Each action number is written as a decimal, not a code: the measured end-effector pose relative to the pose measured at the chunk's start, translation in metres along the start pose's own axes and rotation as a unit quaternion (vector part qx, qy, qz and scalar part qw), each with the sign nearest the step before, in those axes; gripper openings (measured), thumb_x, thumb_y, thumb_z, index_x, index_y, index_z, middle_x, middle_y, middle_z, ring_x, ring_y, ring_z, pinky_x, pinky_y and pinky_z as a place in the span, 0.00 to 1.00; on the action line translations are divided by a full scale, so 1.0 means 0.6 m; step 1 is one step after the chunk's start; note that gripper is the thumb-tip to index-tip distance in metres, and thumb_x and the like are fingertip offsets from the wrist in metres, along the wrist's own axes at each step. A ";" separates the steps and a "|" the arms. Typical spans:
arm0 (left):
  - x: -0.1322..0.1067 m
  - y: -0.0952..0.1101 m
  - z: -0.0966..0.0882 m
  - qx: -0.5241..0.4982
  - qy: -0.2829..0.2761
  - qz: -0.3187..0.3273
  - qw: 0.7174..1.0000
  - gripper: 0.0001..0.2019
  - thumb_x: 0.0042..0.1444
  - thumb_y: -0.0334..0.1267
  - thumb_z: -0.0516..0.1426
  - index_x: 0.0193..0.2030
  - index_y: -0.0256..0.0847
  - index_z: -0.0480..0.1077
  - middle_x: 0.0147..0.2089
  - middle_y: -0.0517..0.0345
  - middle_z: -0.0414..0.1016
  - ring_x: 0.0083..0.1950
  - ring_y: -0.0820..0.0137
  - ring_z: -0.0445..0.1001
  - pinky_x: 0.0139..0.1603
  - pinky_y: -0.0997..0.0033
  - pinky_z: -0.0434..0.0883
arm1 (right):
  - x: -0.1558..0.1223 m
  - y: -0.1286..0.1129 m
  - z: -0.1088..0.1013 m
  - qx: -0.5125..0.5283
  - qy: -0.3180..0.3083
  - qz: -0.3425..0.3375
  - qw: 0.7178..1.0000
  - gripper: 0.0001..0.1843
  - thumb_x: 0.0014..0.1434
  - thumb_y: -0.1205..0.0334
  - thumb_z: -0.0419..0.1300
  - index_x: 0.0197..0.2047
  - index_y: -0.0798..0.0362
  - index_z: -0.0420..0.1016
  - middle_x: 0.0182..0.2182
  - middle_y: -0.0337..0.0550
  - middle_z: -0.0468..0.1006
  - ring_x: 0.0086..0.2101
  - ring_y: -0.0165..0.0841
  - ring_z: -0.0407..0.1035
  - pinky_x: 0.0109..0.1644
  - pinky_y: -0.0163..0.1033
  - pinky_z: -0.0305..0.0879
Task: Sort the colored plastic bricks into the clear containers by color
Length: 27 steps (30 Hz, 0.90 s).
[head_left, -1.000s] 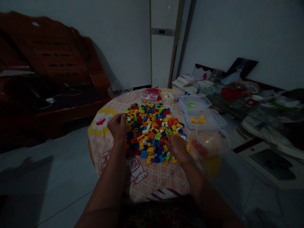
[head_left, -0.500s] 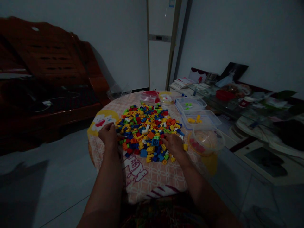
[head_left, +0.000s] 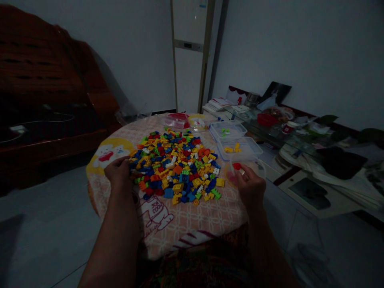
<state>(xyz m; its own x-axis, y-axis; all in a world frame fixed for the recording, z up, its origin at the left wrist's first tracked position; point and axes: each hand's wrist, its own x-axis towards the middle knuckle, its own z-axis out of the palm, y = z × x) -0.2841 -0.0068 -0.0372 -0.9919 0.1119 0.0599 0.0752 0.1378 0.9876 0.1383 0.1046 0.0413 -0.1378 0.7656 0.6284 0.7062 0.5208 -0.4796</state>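
A wide pile of colourful toy building bricks (head_left: 177,164) covers the middle of the cloth-covered round table. My right hand (head_left: 251,185) pinches a red toy brick (head_left: 237,166) above the round clear tub (head_left: 260,165), where red pieces show inside. Against the pile's left edge rests my left hand (head_left: 118,174), its fingers drawn together; whatever they may hold is hidden. Behind the tub stand a clear rectangular box (head_left: 255,149) with several yellow bricks and another clear box (head_left: 240,130) with a few green ones.
A clear plastic tray (head_left: 177,122) lies at the table's far side, touching something red. Crowded with papers, bowls and a cup, a glass-topped stand (head_left: 270,128) runs along the right wall. A wooden bench (head_left: 45,92) stands at left.
My right hand has gone from the pile's right side to over the round tub, now with a red brick in its fingers. My left hand stays by the pile; the view has turned slightly right.
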 end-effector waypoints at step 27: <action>0.007 -0.010 0.001 0.020 -0.013 0.012 1.000 0.19 0.44 0.37 0.57 0.43 0.36 0.79 0.37 0.51 0.81 0.36 0.67 0.77 0.38 0.69 0.75 | -0.010 -0.100 0.153 -0.096 -0.388 -0.116 0.909 0.17 0.69 0.57 0.51 0.54 0.51 0.77 0.47 0.50 0.82 0.46 0.38 0.75 0.48 0.37 0.64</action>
<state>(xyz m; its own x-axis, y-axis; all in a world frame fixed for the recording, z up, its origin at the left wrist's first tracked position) -0.2885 -0.0066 -0.0430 -0.9868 0.1416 0.0788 0.1033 0.1749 0.9792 0.0331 0.1034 0.0100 -0.6953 0.7175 0.0419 0.6927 0.6845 -0.2271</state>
